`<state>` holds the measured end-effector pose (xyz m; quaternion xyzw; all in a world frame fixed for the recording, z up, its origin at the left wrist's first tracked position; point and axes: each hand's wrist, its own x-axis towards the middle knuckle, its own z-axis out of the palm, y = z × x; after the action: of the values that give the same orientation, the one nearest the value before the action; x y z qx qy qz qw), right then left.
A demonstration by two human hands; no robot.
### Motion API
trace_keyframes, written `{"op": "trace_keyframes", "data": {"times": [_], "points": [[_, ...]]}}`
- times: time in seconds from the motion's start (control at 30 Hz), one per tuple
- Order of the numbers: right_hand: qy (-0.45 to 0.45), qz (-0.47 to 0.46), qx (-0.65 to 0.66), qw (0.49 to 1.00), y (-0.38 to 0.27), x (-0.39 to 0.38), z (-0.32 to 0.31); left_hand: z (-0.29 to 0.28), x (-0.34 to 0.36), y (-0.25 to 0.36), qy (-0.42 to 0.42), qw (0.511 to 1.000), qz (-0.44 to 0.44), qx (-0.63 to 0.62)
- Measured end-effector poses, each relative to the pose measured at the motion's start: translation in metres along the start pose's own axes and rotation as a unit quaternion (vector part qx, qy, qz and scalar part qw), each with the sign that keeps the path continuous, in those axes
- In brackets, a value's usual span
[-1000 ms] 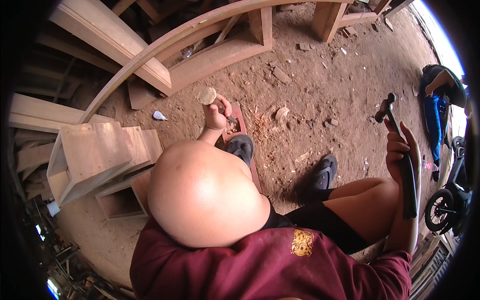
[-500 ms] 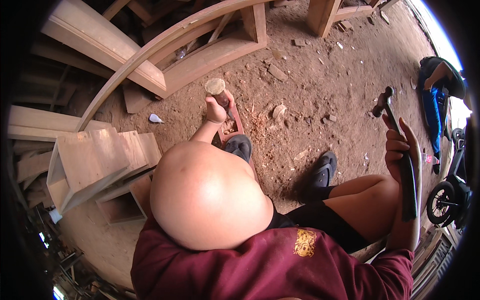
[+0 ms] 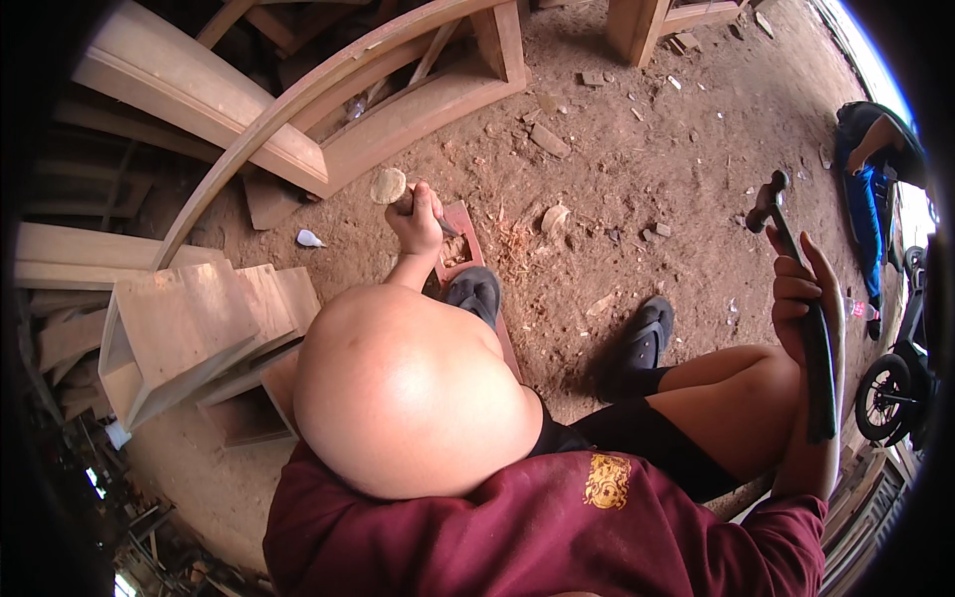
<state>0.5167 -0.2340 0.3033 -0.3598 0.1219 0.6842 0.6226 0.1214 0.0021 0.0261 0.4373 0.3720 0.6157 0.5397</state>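
Observation:
My left hand [image 3: 418,229] is closed around a chisel [image 3: 388,186] with a wooden handle and a flattened, pale top. Its handle leans to the left, and the blade points down at a recess in a reddish wooden piece [image 3: 466,221] on the ground. Pale chips lie in that recess. My left sandalled foot [image 3: 475,292] rests on the wood. Out to the right, my right hand [image 3: 796,294] grips a hammer [image 3: 818,373] by its dark handle, head upward and apart from the chisel.
Curved and straight wooden frames [image 3: 428,119] stand at the back left. Stacked boards [image 3: 184,318] are beside my left knee. Wood shavings [image 3: 517,239] and scraps litter the dirt floor. At far right are a person in blue trousers [image 3: 863,219] and a two-wheeler [image 3: 885,398].
The chisel's top has tipped to the left, and my left hand has turned with it, uncovering more of the recess. My right hand with the hammer has barely moved.

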Motion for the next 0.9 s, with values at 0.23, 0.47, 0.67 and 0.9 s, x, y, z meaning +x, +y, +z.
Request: {"op": "trace_keyframes", "data": {"times": [0.23, 0.47, 0.67, 0.9], "points": [[-0.01, 0.003, -0.012, 1.0, 0.001, -0.001, -0.001, 0.008, -0.015, -0.003, -0.004, 0.999, 0.04, 0.033], [-0.026, 0.002, -0.051, 0.998, 0.004, 0.002, -0.002, 0.015, -0.018, -0.003, -0.043, 0.998, 0.037, -0.027], [0.145, -0.077, -0.444, 0.881, 0.055, 0.012, 0.031, 0.019, -0.012, 0.0, 0.058, 0.997, -0.025, 0.037], [-0.014, -0.002, -0.604, 0.797, 0.089, 0.018, 0.046, 0.006, -0.014, 0.014, 0.159, 0.981, -0.035, -0.102]]}}
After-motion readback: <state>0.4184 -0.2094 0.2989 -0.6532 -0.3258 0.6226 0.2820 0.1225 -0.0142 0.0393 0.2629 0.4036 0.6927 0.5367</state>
